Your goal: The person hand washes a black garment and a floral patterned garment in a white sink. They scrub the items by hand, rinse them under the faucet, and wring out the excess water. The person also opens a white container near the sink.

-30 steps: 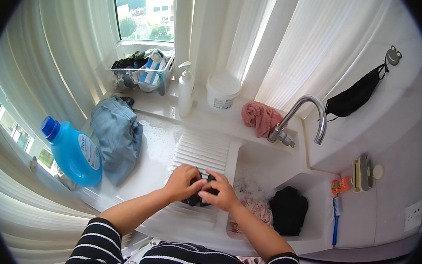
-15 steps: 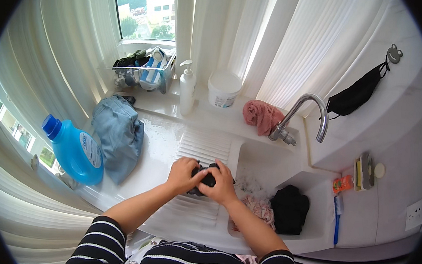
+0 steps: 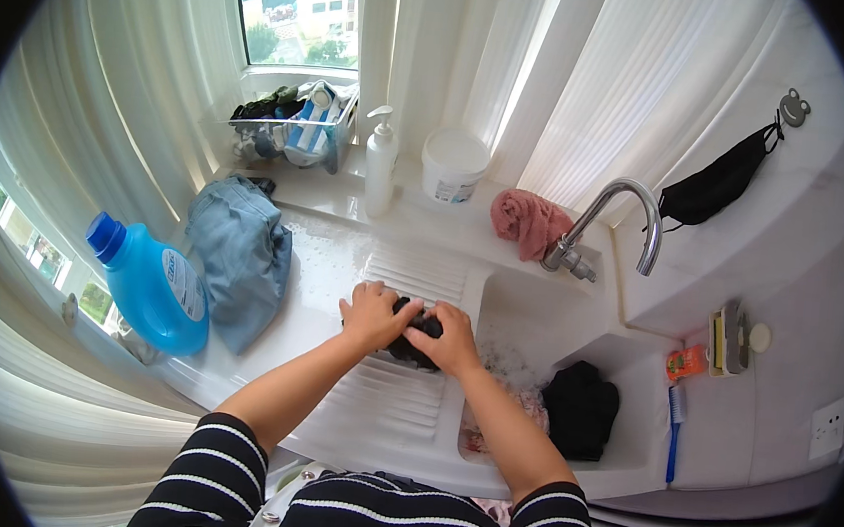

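A small bunched black cloth (image 3: 412, 351) lies on the ridged washboard (image 3: 385, 401) left of the basin. My left hand (image 3: 375, 317) is closed over its left side, and my right hand (image 3: 444, 338) grips its right side. What kind of garment it is cannot be made out. In the sudsy sink basin (image 3: 518, 312) to the right sit a folded black garment (image 3: 580, 408) and a pink patterned cloth (image 3: 530, 405), the latter partly behind my right forearm.
A blue detergent bottle (image 3: 161, 291) and light blue jeans-like clothing (image 3: 237, 252) stand at the left. Along the back are a clear bin (image 3: 293, 127), a pump bottle (image 3: 380, 170), a white tub (image 3: 454, 166), a pink towel (image 3: 528, 223) and a curved faucet (image 3: 629, 196). A blue brush (image 3: 674, 436) lies right.
Both hands have pushed a little up the washboard, away from me, with the black cloth. The fingers of my left hand now lie flatter over it. The whole view has shifted slightly.
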Demonstrator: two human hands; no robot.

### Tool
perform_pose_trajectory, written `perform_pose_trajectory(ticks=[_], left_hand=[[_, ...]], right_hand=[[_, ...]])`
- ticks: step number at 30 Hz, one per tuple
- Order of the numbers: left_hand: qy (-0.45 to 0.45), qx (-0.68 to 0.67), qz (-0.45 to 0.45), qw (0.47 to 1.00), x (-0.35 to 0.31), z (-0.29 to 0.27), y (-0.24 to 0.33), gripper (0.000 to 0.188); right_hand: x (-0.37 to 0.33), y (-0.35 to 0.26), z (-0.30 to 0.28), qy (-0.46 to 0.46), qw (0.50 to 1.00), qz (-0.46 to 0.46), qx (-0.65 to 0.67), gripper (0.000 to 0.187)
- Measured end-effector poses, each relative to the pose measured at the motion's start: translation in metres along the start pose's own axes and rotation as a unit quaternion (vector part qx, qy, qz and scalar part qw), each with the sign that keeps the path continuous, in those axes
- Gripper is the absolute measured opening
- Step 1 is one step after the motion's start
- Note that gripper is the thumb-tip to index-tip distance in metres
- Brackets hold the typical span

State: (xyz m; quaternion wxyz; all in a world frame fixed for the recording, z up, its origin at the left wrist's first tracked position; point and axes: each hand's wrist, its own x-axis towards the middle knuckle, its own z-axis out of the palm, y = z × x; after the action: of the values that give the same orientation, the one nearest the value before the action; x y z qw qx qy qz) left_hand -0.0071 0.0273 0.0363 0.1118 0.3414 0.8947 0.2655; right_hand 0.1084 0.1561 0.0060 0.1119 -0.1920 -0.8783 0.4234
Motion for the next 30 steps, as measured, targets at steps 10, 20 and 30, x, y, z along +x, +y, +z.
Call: perform_pose_trajectory(ticks=[10, 20, 30], left_hand=[[0.142, -0.024, 0.266, 0.953, 0.014, 0.014, -0.026, 0.031], [-0.020, -0.079, 0.381, 0.921, -0.091, 0.003, -0.041, 0.042], [0.108, -0.001, 0.092, 0.990, 0.011, 0.025, -0.012, 0.062]], right_hand=[[0.013, 0.008, 0.015, 0.171, 0.972, -0.126, -0.101, 0.050], [-0.090, -0.016, -0.010, 0.034, 0.937, -0.323, -0.128, 0.041], [0.024, 0.004, 0.017, 0.179, 0.969, 0.013, -0.168, 0.050]])
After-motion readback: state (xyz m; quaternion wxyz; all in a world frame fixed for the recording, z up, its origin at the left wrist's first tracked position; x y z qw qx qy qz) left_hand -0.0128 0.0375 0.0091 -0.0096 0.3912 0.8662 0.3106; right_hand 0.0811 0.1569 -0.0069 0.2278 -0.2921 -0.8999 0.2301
